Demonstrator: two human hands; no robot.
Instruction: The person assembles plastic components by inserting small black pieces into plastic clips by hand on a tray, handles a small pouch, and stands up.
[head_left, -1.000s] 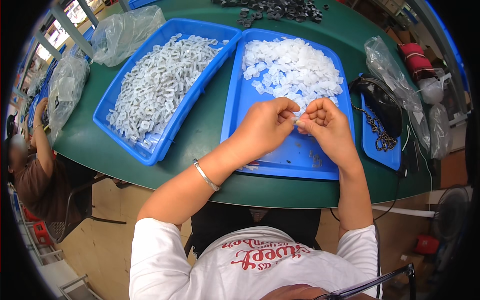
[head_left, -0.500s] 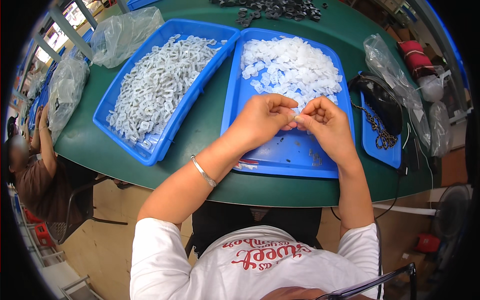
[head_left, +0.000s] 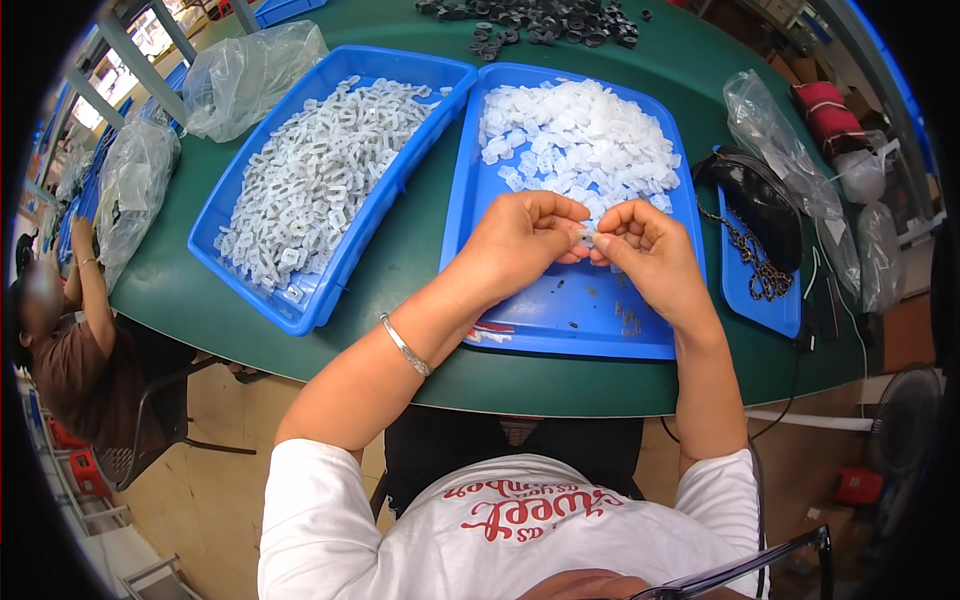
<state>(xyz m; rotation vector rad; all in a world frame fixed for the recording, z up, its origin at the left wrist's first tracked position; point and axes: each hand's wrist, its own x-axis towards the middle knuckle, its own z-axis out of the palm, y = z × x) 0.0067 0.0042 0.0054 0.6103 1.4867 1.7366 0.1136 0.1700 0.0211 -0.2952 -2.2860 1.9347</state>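
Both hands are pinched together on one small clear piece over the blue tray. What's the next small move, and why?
Probably press the small translucent piece together between the fingertips: the left hand and right hand meet on it above the bare part of the blue tray, with the heap of white pieces just beyond. It is too small to tell whether it has seated.

Clear plastic bags (head_left: 250, 75) lie far left; more crumpled bags (head_left: 775, 140) lie right.
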